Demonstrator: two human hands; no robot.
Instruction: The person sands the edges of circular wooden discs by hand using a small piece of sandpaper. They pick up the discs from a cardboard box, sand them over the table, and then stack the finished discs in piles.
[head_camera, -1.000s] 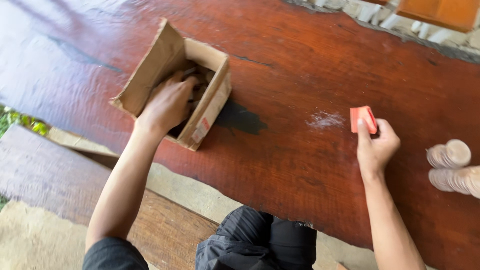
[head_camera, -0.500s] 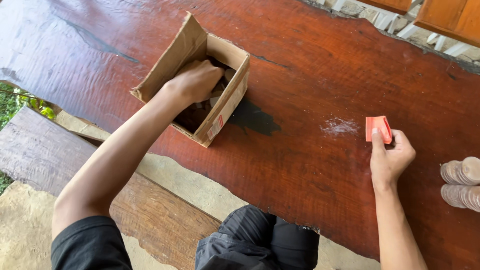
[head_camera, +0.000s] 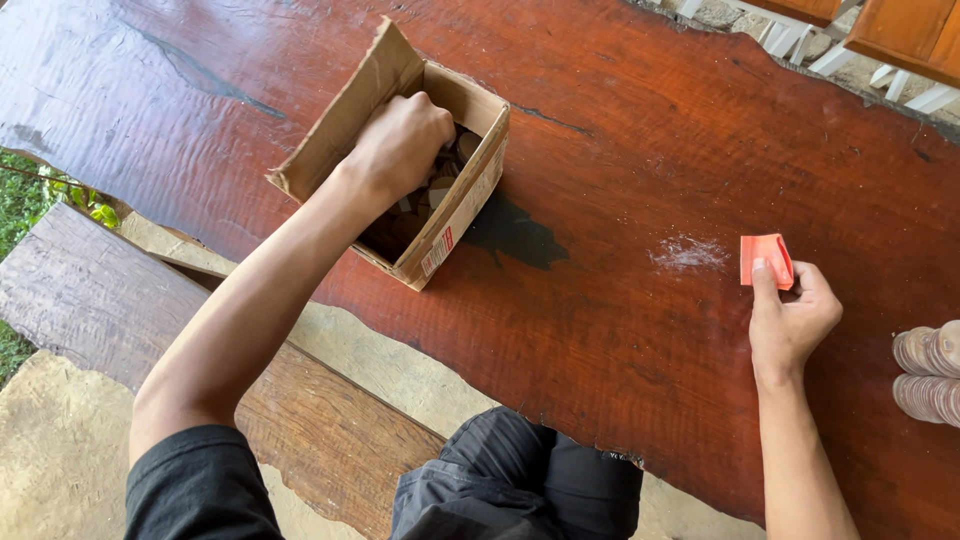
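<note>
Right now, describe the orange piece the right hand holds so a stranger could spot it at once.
On the red-brown wooden table, look right of the open cardboard box. The right hand pinches a small folded orange sheet beside a white dust patch; nothing else there is bright orange.

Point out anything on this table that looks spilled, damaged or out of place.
A patch of pale dust lies on the red wooden table, just left of the folded orange sheet the right hand holds. A dark stain sits beside the cardboard box, which the left hand reaches into.

Glossy wooden table (head_camera: 620, 330), matt cardboard box (head_camera: 345, 110)
</note>
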